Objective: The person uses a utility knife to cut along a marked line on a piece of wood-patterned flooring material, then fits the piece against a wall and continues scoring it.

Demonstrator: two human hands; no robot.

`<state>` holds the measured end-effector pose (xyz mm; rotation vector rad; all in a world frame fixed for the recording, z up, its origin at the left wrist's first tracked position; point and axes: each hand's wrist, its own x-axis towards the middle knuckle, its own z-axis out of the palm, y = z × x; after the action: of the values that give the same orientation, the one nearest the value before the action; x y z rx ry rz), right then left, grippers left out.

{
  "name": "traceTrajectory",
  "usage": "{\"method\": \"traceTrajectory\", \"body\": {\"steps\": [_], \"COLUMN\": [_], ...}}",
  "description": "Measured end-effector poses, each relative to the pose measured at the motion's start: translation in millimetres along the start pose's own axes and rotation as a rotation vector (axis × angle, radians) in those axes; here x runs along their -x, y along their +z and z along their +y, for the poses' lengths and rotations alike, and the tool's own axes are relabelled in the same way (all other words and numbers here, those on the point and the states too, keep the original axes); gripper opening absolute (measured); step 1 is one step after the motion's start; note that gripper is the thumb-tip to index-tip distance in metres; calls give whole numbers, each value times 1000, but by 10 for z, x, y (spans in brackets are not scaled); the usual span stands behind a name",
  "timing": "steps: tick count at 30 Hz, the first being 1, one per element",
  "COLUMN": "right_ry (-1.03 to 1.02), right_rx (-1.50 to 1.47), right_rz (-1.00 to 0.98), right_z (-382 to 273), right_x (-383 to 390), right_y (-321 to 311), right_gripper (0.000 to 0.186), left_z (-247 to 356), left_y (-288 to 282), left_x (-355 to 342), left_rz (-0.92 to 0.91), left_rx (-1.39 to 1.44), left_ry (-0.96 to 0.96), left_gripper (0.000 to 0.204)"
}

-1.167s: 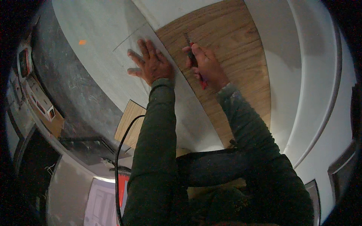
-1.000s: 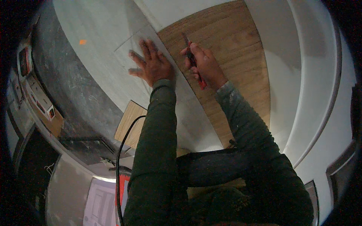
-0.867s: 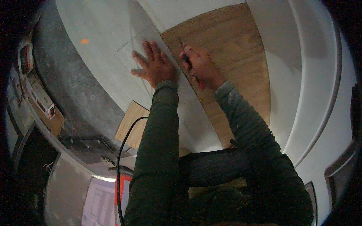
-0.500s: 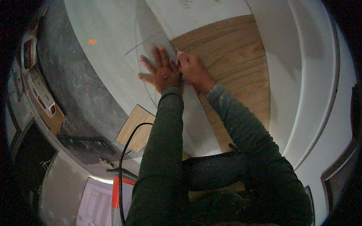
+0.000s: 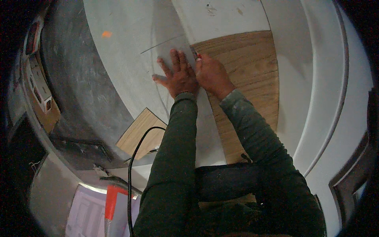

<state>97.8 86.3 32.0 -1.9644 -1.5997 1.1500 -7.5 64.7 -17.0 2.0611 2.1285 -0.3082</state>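
My left hand point(image 5: 179, 77) lies palm down with spread fingers on a long pale grey panel point(image 5: 122, 47), just below a thin dark line across it. My right hand point(image 5: 213, 75) grips a slim red-and-black tool with a thin metal tip point(image 5: 197, 54), a knife by its look, mostly hidden by the fingers. The tip is at the upper corner of the wood-grain plank point(image 5: 252, 63), where it meets the pale panel. My two hands nearly touch along that seam.
A small wood-grain offcut point(image 5: 136, 132) lies by my left forearm, crossed by a black cable point(image 5: 132, 166). Boxes point(image 5: 41, 87) sit at the far left beside dark flooring point(image 5: 79, 79). A white curved moulding point(image 5: 323, 98) runs down the right. An orange scrap point(image 5: 106, 34) lies on the panel.
My right hand with the tool has moved left from mid-plank to the seam against my left hand, which has shifted slightly right. The whole view has shifted as well.
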Motion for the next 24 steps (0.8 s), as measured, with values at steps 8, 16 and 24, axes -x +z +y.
{"method": "traceTrajectory", "body": {"steps": [8,16,24], "right_ry": [0,-161,-243], "right_rx": [184,514,621], "right_rz": [7,-134,-123], "right_z": [30,98,-21], "right_x": [-121,-189,-145], "right_y": [91,189,175], "right_gripper": [29,28,25], "left_z": [-8,-5,-33], "left_y": [-30,-16,11], "left_x": [-2,7,19], "left_rz": [-34,14,58], "left_rx": [91,139,146], "left_ry": [-9,3,13], "left_gripper": [53,53,54]}}
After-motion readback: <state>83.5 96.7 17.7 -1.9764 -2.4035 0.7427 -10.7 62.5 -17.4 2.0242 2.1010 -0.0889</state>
